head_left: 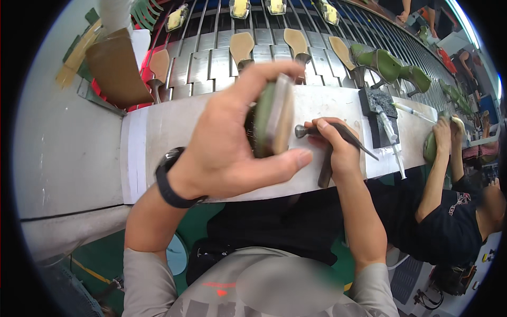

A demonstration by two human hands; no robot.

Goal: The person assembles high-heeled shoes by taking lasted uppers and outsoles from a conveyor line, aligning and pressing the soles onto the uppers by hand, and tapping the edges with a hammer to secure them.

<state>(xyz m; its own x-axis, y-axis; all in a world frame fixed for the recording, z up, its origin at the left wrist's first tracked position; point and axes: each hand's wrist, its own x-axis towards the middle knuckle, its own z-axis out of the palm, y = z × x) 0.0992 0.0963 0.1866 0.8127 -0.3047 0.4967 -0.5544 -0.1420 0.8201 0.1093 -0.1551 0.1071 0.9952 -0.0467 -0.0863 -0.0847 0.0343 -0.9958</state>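
Note:
My left hand, a dark watch on its wrist, is raised over the pale worktop. Its fingers and thumb wrap round a green shoe with a tan sole, smeared by motion and partly hidden by the hand. To the right of it, my right hand grips a dark shoemaker's hammer. The hammer's round face points left toward the shoe, while its thin pointed end slants down to the right. A small gap separates the hammer from the shoe.
Beyond the worktop runs a slatted metal conveyor with several tan heeled soles and green high-heeled shoes. A black block and syringes lie right. A co-worker's hands hold a green shoe at far right.

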